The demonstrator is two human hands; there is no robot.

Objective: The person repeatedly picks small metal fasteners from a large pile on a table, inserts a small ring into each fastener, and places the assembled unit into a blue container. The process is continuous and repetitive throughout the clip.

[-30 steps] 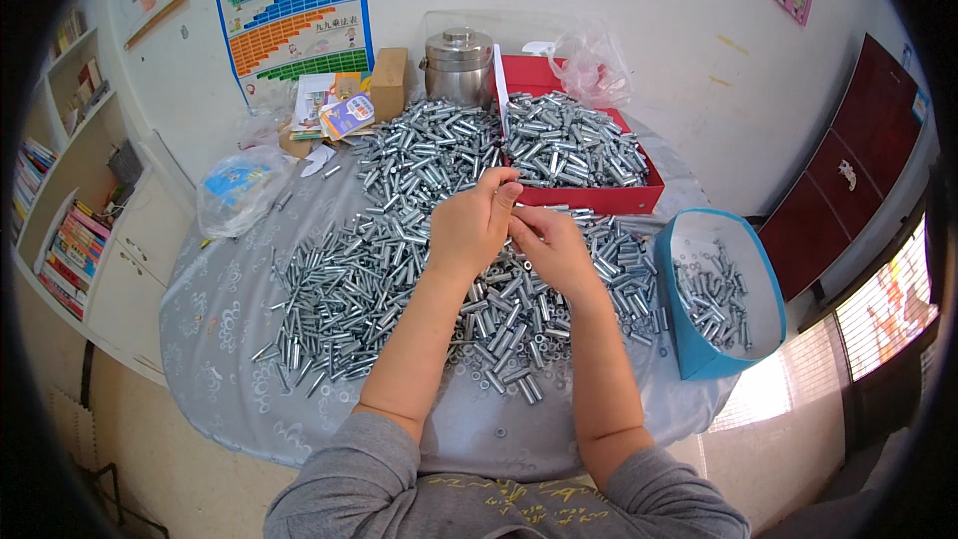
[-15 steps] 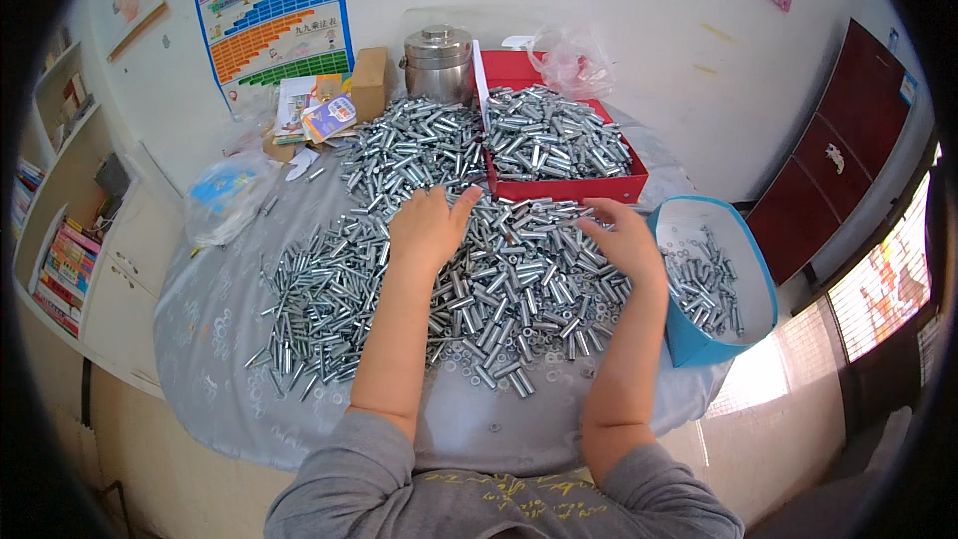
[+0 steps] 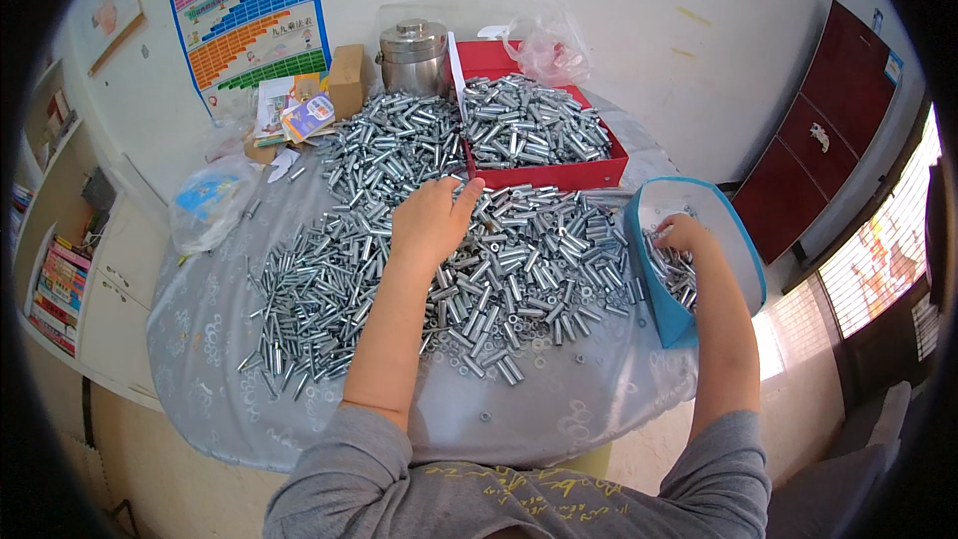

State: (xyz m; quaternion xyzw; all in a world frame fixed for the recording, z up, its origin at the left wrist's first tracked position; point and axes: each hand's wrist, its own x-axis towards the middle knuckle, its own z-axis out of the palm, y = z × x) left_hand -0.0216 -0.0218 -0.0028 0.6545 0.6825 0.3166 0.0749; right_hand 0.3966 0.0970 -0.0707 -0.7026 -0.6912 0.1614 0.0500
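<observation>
Pale walls close in behind your round table (image 3: pixel 599 409), which is draped in a grey patterned plastic sheet, probably so the small hardware slides and sweeps easily. Spread across most of it lies a heap of short silver metal sleeves (image 3: pixel 519 260), thickest from the centre toward 11 o'clock, with loose washers scattered at the near edge around 6 o'clock. Your left hand (image 3: pixel 431 223) rests palm down on the heap just above centre, fingers loosely curled over the pieces; whether it has actually closed on any of them I cannot tell. Your right hand (image 3: pixel 682 236) reaches out to 3 o'clock and dips into the blue bin (image 3: pixel 743 269), which hangs off the table edge there, tilted toward you so its mouth is easy to reach; the fingers are turned down among the sleeves inside, and I cannot tell if they grip something or have let go. At 12 o'clock a red tray (image 3: pixel 559 175) sits heaped with more of the same sleeves, touching the far side of the pile. Just left of it stands a steel canister (image 3: pixel 412 55) with a lid, then a small cardboard box (image 3: pixel 346 80) and some coloured packets (image 3: pixel 299 110) toward 11 o'clock. A clear plastic bag (image 3: pixel 205 202) lies at 9 o'clock, and a coloured chart (image 3: pixel 249 15) hangs on the wall above.
</observation>
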